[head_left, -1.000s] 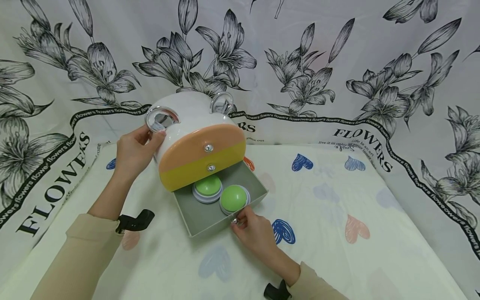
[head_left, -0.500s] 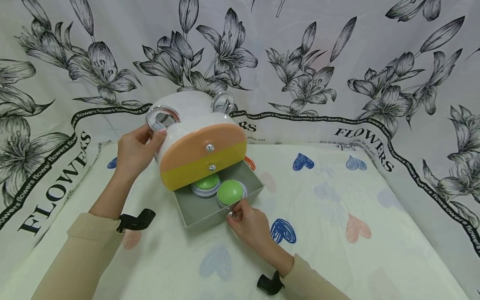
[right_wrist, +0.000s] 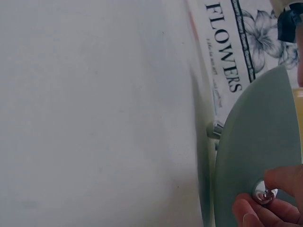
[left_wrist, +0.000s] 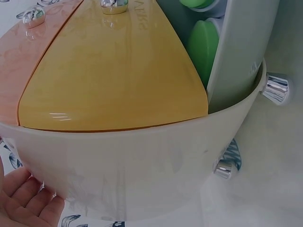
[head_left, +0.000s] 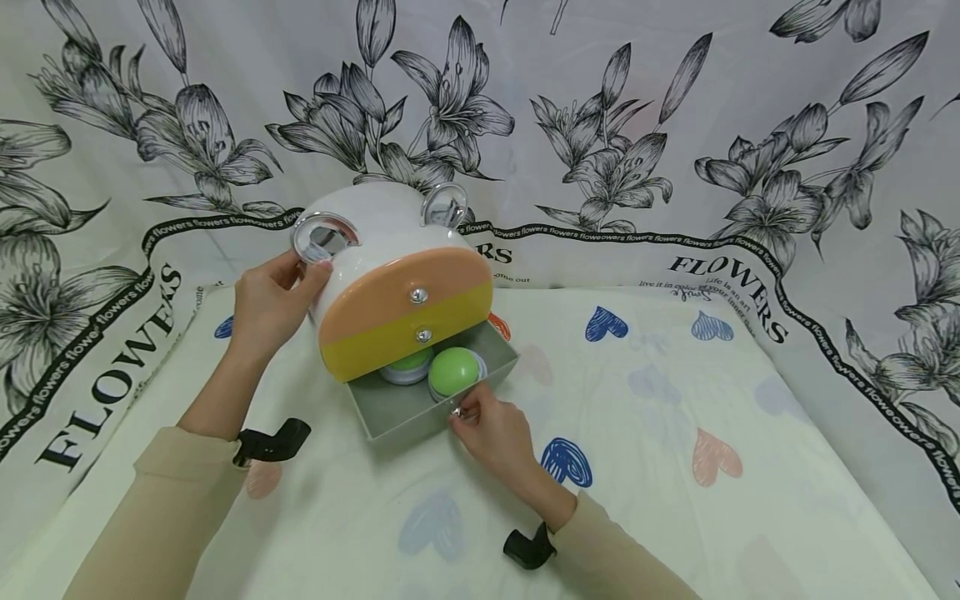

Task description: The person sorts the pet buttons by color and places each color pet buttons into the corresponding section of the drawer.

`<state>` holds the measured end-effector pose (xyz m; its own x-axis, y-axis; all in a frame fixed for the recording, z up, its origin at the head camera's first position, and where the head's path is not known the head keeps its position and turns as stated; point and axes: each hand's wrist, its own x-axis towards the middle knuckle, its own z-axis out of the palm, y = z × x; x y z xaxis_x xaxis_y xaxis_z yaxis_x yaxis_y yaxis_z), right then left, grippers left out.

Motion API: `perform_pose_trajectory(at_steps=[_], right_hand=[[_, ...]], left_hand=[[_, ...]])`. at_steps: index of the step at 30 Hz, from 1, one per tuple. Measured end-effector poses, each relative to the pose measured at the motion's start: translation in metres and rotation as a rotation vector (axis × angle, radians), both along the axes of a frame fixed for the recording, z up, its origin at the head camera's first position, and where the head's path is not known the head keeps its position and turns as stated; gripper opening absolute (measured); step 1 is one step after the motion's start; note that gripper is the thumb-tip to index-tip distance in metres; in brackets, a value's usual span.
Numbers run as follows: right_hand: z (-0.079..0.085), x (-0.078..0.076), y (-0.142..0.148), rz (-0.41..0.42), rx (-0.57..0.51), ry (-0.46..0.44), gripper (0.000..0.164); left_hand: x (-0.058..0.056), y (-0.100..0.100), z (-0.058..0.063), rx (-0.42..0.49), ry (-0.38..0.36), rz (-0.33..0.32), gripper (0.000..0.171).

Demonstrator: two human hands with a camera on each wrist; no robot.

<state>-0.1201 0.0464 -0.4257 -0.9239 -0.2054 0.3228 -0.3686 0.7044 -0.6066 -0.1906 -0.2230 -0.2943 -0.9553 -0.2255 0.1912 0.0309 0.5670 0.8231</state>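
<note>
A white, round-bodied drawer box (head_left: 382, 204) stands left of centre, with an orange drawer front (head_left: 397, 287) above a yellow one (head_left: 442, 321). Below these, a grey-green drawer (head_left: 408, 427) is pulled partly out. My right hand (head_left: 498, 433) pinches its silver knob (right_wrist: 263, 192) between thumb and fingers. Inside that drawer sit two round, green-topped things with pale bases; the front one (head_left: 453, 371) shows whole on top, while the yellow front partly hides the rear one (head_left: 407, 372). My left hand (head_left: 270, 304) rests against the box's left side, just under a chrome ear (head_left: 324, 238), fingers extended along the white wall.
A second chrome ear (head_left: 445, 207) tops the box at right. Short chrome feet (left_wrist: 277, 90) stick out beneath it. The box stands on a heart-printed cloth (head_left: 645, 500), with a flower-printed curtain (head_left: 585, 50) behind. Black wrist straps (head_left: 273, 440) sit at my sleeves.
My right hand has moved away from me and leftward, pushing the grey-green drawer further into the box. The green-topped things have slid back with it. My left hand stays put.
</note>
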Motion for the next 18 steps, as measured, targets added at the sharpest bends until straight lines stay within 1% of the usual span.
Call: perform_pose_trajectory(at_steps=[11, 18], right_hand=[[-0.002, -0.015, -0.009, 0.007, -0.017, -0.022, 0.018], [-0.001, -0.025, -0.015, 0.000, -0.033, -0.037, 0.018]], left_hand=[[0.000, -0.002, 0.001, -0.015, 0.001, 0.011, 0.064], [0.000, 0.000, 0.000, -0.010, 0.002, 0.005, 0.064]])
